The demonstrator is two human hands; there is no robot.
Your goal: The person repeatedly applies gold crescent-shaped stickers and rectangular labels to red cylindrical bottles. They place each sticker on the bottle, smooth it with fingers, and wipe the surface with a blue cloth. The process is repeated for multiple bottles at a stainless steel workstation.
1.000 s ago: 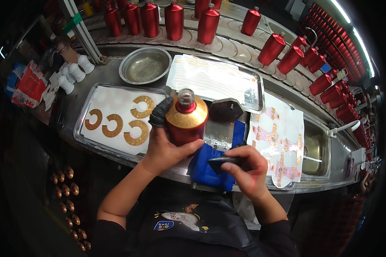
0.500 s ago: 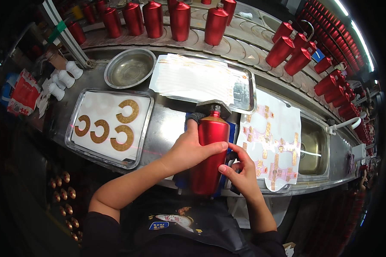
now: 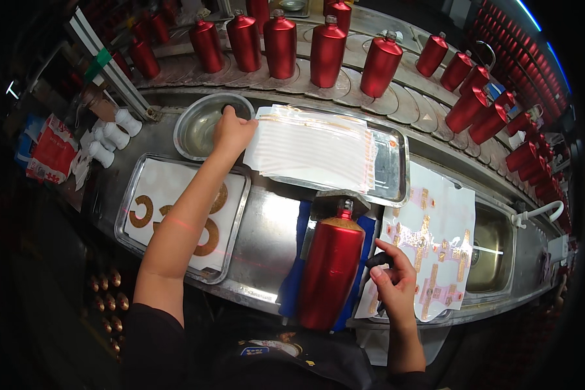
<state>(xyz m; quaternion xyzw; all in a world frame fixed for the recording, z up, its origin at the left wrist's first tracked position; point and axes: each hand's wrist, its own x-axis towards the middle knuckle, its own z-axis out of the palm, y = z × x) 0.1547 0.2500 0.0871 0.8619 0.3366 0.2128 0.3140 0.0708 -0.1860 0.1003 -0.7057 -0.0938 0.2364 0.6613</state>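
Observation:
A red metallic bottle (image 3: 331, 273) with a gold-brown band round its shoulder lies on a blue cloth (image 3: 295, 260), its neck against a dark metal rest (image 3: 341, 203). My left hand (image 3: 234, 133) is at the right rim of a round metal bowl (image 3: 198, 133), fingers pinched together; something dark shows at the fingertips, its kind unclear. Right of the bottle and apart from it, my right hand (image 3: 394, 283) curls its fingers round something dark that I cannot make out. A stack of white sheets (image 3: 312, 146) with gold strips lies beside my left hand, on a metal tray (image 3: 393, 185).
Under my left forearm, a tray (image 3: 224, 270) holds gold C-shaped pieces (image 3: 141, 211) on white sheet. Patterned sheets (image 3: 429, 253) lie at the right, beside a sink (image 3: 491, 270) with a white tap (image 3: 539, 211). Several red bottles (image 3: 327, 55) stand on the conveyor (image 3: 406, 107) behind.
My left hand has left the bottle and reached far left to the bowl. My right hand has come off the bottle's side. The standing bottles appear further right.

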